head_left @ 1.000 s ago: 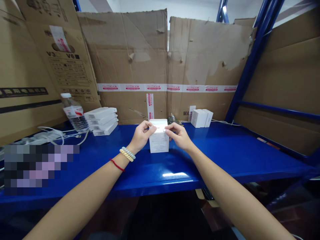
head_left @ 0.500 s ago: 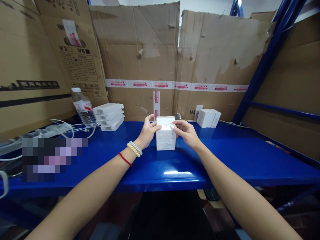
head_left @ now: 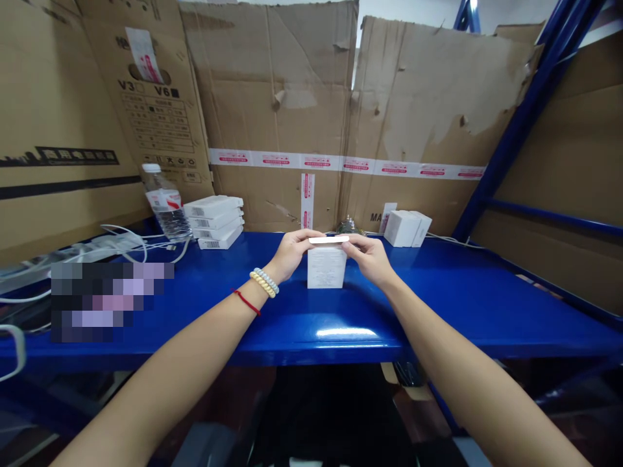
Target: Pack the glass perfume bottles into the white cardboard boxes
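A small white carton [head_left: 325,269] with fine grey print on its front stands upright on the blue shelf. Its top flap [head_left: 329,240] is bent forward over the opening, edge toward me. My left hand [head_left: 291,254] pinches the flap's left end, thumb in front and fingers behind. At the flap's right end my right hand [head_left: 368,257] does the same, thumb against the front corner. The fingertips behind the flap are partly hidden. Two twisted bands and a red string circle my left wrist.
Several flat white boxes [head_left: 217,224] are stacked at the back left beside a water bottle [head_left: 167,204]. White cables and a power strip [head_left: 73,256] lie further left. Two white boxes [head_left: 407,229] stand at the back right. Cardboard sheets [head_left: 272,97] wall the back.
The carton's flap, upright before, now tips forward over the top. My left hand's raised fingers have come down onto it, and both hands have closed in on its ends.
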Available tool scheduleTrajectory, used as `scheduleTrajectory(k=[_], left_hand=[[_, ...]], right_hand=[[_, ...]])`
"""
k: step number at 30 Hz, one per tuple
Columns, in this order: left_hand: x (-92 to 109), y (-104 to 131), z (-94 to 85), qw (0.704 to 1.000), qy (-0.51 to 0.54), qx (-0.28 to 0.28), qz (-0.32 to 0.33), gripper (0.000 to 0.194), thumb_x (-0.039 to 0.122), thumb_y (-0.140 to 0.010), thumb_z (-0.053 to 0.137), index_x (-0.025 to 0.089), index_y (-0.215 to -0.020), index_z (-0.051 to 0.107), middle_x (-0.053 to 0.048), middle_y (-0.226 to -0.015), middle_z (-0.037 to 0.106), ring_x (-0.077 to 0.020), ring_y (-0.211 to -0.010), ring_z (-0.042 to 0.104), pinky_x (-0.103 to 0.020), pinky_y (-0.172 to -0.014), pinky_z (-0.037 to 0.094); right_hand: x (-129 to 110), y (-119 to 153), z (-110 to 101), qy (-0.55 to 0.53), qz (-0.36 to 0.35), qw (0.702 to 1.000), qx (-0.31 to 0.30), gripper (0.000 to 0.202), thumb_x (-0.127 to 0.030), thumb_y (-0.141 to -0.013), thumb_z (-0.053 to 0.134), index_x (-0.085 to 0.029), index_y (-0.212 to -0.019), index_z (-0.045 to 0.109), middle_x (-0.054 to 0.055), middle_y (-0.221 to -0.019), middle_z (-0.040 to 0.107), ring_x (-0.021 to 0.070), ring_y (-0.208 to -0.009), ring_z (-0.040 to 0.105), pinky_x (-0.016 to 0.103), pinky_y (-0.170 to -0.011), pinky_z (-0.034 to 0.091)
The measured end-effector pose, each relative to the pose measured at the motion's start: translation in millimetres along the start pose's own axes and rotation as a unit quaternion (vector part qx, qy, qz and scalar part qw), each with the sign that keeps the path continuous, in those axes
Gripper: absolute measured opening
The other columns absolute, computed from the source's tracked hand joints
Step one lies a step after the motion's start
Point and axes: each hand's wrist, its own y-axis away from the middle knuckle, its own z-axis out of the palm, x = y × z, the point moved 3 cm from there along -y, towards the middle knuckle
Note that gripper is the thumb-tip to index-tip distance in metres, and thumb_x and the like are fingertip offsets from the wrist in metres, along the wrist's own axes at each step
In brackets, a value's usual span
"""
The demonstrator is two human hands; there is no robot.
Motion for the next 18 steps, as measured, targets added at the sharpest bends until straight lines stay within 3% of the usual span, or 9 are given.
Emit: scheduleTrajectory(k=[5,8,11,16,18], left_hand=[[5,-1,-10.1,0.993,-0.058,-0.082,0.058,0.029,0.031,-0.066,0.061,0.015,-0.087,0.075,-0.006,-0.087,0.074,-0.0195,-0.083,0.063,-0.032,-0.078,0.047],[8,0,-11.4,0.988,-0.104,-0.067,0.089,0.030,0.037,-0.069,0.065,0.014,-0.086,0.075,-0.007,-0.088,0.075,-0.0196,-0.083,0.065,-0.033,-0.079,0.049],[9,1,-10.0,0.986,-0.133,-0.044,0.093,0.032,0.038,-0.069,0.070,0.014,-0.089,0.075,-0.008,-0.091,0.075,-0.0201,-0.084,0.066,-0.033,-0.079,0.050],[9,1,-11.0,0.982,-0.155,-0.065,0.083,0.034,0.038,-0.071,0.070,0.015,-0.095,0.076,-0.009,-0.098,0.076,-0.0222,-0.091,0.068,-0.035,-0.084,0.051],[10,2,-12.7,0.979,-0.164,-0.090,0.079,0.034,0.039,-0.073,0.069,0.015,-0.096,0.076,-0.009,-0.100,0.075,-0.0223,-0.093,0.067,-0.035,-0.086,0.051]], right_hand=[[1,2,-4,-0.036,0.017,0.999,0.006,0.030,-0.047,-0.062,0.080,-0.019,-0.074,0.075,0.007,-0.091,0.076,0.0209,-0.078,0.068,0.032,-0.060,0.054],[-1,3,-3,-0.043,0.020,0.999,0.013,0.032,-0.047,-0.063,0.079,-0.018,-0.073,0.073,0.008,-0.089,0.075,0.0187,-0.072,0.067,0.029,-0.054,0.053],[0,3,-2,-0.056,0.016,0.998,0.029,0.035,-0.045,-0.061,0.082,-0.017,-0.063,0.061,0.008,-0.084,0.074,0.0185,-0.074,0.067,0.027,-0.053,0.053],[5,2,-2,-0.024,0.002,1.000,-0.012,0.040,-0.047,-0.070,0.075,-0.021,-0.096,0.060,0.003,-0.091,0.069,0.0134,-0.071,0.062,0.022,-0.049,0.048],[3,2,-3,0.028,-0.021,0.998,-0.043,0.033,-0.046,-0.077,0.068,-0.022,-0.099,0.064,0.005,-0.094,0.066,0.0144,-0.076,0.061,0.022,-0.050,0.048]])
